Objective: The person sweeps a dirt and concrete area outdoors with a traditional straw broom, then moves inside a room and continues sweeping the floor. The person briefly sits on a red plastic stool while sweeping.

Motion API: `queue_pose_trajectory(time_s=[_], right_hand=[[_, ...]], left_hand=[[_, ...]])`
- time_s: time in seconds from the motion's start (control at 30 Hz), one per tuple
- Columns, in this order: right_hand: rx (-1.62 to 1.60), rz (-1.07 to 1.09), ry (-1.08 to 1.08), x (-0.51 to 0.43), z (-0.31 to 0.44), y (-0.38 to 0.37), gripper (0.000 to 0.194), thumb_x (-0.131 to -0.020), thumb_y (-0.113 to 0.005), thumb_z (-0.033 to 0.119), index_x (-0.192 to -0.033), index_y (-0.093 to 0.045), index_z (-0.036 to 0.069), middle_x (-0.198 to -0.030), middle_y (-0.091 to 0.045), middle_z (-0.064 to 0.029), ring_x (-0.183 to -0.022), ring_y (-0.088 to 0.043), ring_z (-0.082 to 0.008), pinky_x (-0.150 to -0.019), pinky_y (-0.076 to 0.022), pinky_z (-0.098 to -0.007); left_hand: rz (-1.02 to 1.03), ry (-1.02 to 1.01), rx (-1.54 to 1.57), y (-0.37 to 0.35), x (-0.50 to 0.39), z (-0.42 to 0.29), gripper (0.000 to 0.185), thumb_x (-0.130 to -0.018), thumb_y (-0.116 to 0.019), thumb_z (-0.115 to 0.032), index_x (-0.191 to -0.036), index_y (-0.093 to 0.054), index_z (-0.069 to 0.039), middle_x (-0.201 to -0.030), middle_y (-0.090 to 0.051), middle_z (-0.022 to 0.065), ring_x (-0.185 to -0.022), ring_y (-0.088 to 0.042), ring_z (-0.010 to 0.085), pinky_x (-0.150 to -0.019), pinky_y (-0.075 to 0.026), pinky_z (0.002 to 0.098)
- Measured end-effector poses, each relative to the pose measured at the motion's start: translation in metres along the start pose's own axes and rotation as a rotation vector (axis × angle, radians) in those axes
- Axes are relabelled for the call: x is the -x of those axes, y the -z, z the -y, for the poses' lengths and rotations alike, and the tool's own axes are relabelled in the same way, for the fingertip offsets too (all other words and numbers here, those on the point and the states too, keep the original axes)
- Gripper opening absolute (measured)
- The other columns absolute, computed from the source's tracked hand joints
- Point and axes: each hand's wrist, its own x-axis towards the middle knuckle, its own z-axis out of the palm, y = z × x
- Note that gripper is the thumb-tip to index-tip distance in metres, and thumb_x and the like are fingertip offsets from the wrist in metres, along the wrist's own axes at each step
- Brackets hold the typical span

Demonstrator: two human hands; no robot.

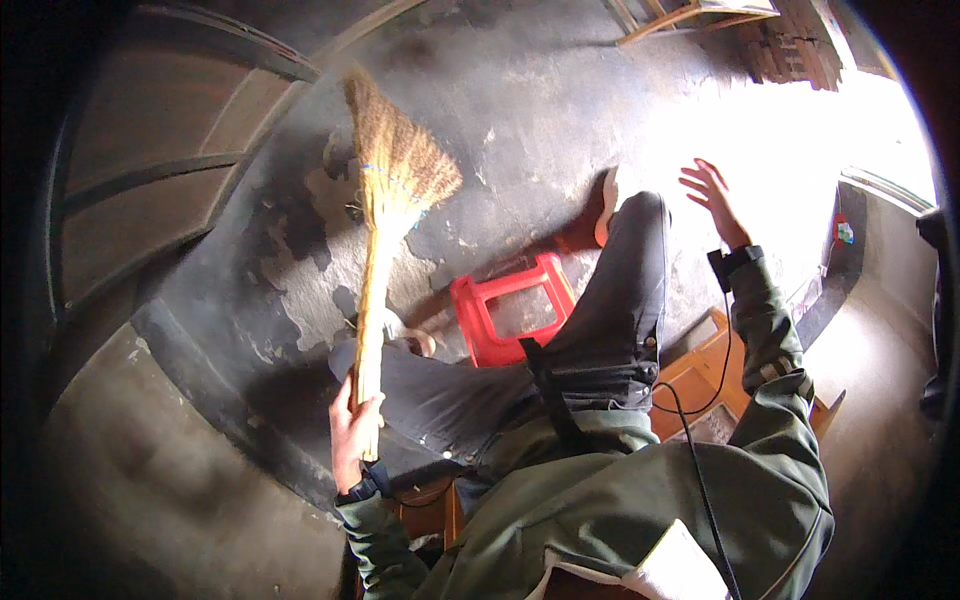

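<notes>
My left hand [354, 429] grips the lower end of the handle of a straw broom [373, 255]. The broom points away from me, its fanned bristle head [401, 154] farthest off. Blue binding crosses the straw where the head narrows. On the right, my right hand [711, 193] is held out past my knee with its fingers apart and nothing in it. Between my legs stands a red plastic stool [472, 319] with an open rectangular middle.
A wooden chair [709, 341] is partly visible beneath me. A wooden frame piece [660, 22] stands at the top right. Framed panels [150, 135] line the left. The worn concrete floor [517, 127] is patchy, with glare at right. A black cable [701, 480] runs along my right arm.
</notes>
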Motion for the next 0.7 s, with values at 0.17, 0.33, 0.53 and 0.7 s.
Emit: queue_pose_trajectory(time_s=[0.17, 0.33, 0.53, 0.7], right_hand=[[-0.275, -0.007, -0.067, -0.009, -0.005, -0.070, 0.055, -0.103, -0.050, 0.044, -0.144, -0.041, 0.009, -0.135, -0.058, -0.0139, -0.126, -0.054, -0.0242, -0.108, -0.0369, -0.0387], [-0.254, -0.116, 0.175, -0.022, -0.032, -0.109, 0.041, -0.101, -0.058, 0.022, -0.136, -0.048, 0.003, -0.135, -0.049, -0.0127, -0.129, -0.047, -0.0184, -0.113, -0.0318, -0.0325], [-0.046, -0.027, 0.195, -0.009, -0.009, -0.096, 0.039, -0.102, -0.057, 0.032, -0.128, -0.055, 0.002, -0.121, -0.063, -0.0080, -0.117, -0.055, -0.0160, -0.105, -0.0382, -0.0290], [-0.262, 0.105, 0.029, -0.011, 0.024, -0.060, 0.049, -0.106, -0.046, 0.038, -0.140, -0.049, 0.004, -0.131, -0.061, -0.0134, -0.124, -0.055, -0.0221, -0.110, -0.0373, -0.0369]], left_hand=[[0.029, -0.005, 0.090, -0.009, -0.004, 0.013, 0.058, -0.090, -0.067, -0.008, -0.144, -0.047, -0.003, -0.088, -0.060, 0.0010, -0.061, -0.053, 0.0064, -0.053, -0.049, 0.0235], [0.101, 0.057, 0.089, -0.008, -0.012, 0.029, 0.052, -0.095, -0.060, -0.011, -0.145, -0.045, -0.005, -0.090, -0.063, 0.0027, -0.061, -0.054, 0.0068, -0.054, -0.049, 0.0231], [0.125, 0.041, 0.108, -0.008, -0.021, 0.054, 0.044, -0.098, -0.058, -0.016, -0.140, -0.048, -0.007, -0.091, -0.065, 0.0028, -0.061, -0.056, 0.0067, -0.053, -0.048, 0.0236], [0.133, 0.050, 0.087, -0.009, -0.034, 0.069, 0.029, -0.097, -0.061, -0.018, -0.123, -0.056, -0.006, -0.092, -0.067, 0.0023, -0.062, -0.058, 0.0068, -0.053, -0.047, 0.0241]])
